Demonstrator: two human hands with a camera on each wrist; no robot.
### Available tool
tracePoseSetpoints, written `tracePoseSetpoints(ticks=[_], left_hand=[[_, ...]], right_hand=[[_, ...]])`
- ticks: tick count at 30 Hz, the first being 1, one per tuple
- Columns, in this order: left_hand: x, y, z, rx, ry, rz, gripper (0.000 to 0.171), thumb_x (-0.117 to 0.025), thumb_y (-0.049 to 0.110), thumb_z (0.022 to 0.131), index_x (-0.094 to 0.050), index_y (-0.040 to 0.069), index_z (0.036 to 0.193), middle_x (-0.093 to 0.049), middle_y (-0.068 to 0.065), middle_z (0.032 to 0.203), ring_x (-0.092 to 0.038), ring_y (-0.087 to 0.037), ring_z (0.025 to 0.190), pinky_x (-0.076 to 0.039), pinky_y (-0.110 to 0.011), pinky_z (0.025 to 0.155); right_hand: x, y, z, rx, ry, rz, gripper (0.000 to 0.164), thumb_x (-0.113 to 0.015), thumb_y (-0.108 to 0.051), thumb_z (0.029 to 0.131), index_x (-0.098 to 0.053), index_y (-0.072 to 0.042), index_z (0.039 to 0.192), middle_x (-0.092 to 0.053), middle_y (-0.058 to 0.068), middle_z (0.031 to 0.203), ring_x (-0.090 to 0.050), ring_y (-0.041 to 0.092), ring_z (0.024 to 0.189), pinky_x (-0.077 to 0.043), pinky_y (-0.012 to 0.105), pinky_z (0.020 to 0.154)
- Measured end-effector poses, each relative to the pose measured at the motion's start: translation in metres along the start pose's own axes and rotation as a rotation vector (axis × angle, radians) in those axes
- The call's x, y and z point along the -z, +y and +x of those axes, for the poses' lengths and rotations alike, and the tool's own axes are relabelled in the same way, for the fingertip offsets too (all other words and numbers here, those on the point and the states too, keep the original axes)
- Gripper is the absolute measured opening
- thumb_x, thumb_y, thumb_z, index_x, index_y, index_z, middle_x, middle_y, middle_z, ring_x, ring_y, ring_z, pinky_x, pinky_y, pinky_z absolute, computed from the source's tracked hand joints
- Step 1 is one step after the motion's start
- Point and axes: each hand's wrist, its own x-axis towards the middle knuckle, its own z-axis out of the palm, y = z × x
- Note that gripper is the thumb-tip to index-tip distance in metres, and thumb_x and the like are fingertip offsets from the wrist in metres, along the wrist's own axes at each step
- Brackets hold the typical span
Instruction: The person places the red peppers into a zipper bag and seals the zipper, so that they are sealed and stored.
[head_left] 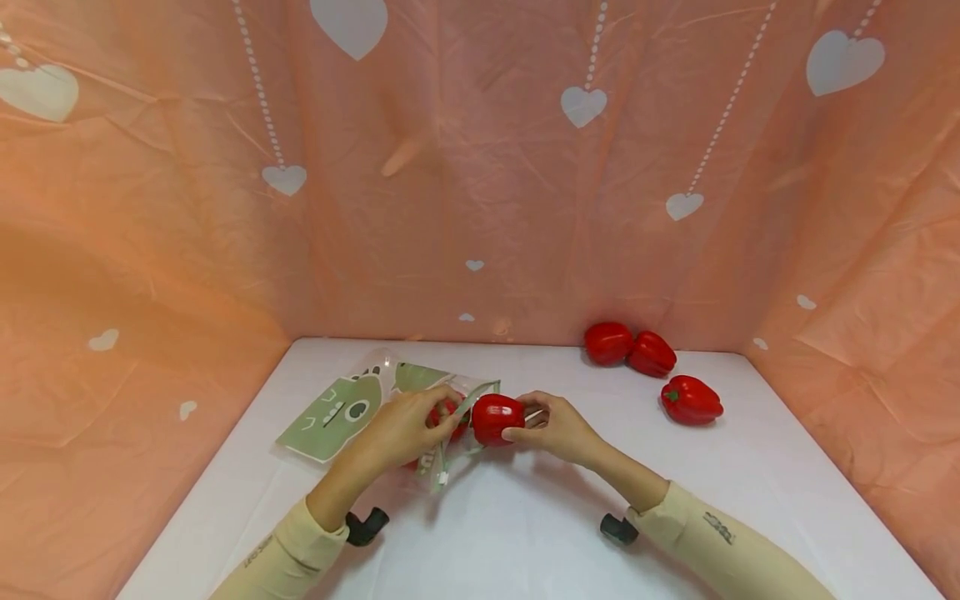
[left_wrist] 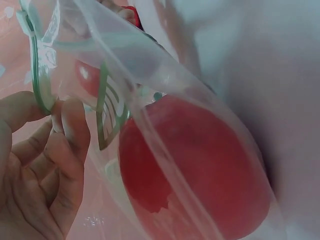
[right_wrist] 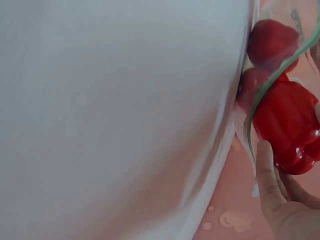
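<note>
A clear zip bag with a green cartoon print lies on the left side of the table. My left hand pinches the green zip edge of its mouth between thumb and fingers. Red bell peppers show through the clear plastic, one large pepper in the left wrist view and another bagged pepper in the right wrist view. With thumb and fingers, my right hand holds a glossy red bell pepper at the bag's mouth. Part of that pepper lies behind the green edge in the right wrist view.
Two red peppers touch each other at the back right of the white table. A single pepper lies nearer, to their right. An orange curtain with white hearts encloses the back and sides.
</note>
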Motion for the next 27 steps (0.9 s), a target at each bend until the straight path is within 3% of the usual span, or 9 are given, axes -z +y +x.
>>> tracePoseSetpoints(ticks=[6, 13, 19, 27], left_hand=[[-0.003, 0.0, 0.001, -0.023, -0.011, 0.005, 0.019, -0.076, 0.018, 0.099, -0.072, 0.016, 0.118, -0.067, 0.011, 0.082, -0.056, -0.004, 0.065, -0.049, -0.024, 0.057], [-0.006, -0.001, 0.002, -0.05, 0.006, 0.025, 0.016, -0.076, 0.018, 0.099, -0.071, 0.017, 0.114, -0.067, 0.013, 0.081, -0.054, -0.002, 0.061, -0.047, -0.024, 0.056], [-0.005, 0.0, 0.002, -0.051, 0.009, 0.021, 0.018, -0.077, 0.019, 0.099, -0.072, 0.017, 0.115, -0.063, 0.014, 0.078, -0.052, -0.002, 0.059, -0.046, -0.024, 0.055], [-0.007, -0.002, 0.002, -0.075, 0.012, 0.026, 0.018, -0.077, 0.017, 0.098, -0.072, 0.016, 0.115, -0.062, 0.015, 0.077, -0.051, -0.001, 0.06, -0.045, -0.024, 0.057]], right_hand=[[-0.016, -0.001, 0.002, -0.051, 0.01, 0.036, 0.054, -0.088, -0.019, 0.09, -0.065, 0.008, 0.131, -0.074, 0.013, 0.11, -0.075, 0.024, 0.096, -0.062, 0.037, 0.085], [-0.028, -0.005, 0.004, -0.153, 0.045, 0.179, 0.047, -0.085, -0.014, 0.09, -0.067, 0.008, 0.128, -0.075, 0.013, 0.108, -0.072, 0.021, 0.098, -0.062, 0.032, 0.081], [-0.03, -0.005, 0.007, -0.127, 0.053, 0.227, 0.035, -0.08, -0.006, 0.093, -0.07, 0.008, 0.124, -0.077, 0.016, 0.106, -0.074, 0.018, 0.094, -0.059, 0.026, 0.077], [-0.033, -0.006, 0.008, -0.125, -0.036, 0.24, 0.047, -0.081, -0.009, 0.092, -0.064, 0.013, 0.13, -0.074, 0.017, 0.111, -0.074, 0.02, 0.098, -0.062, 0.034, 0.087]])
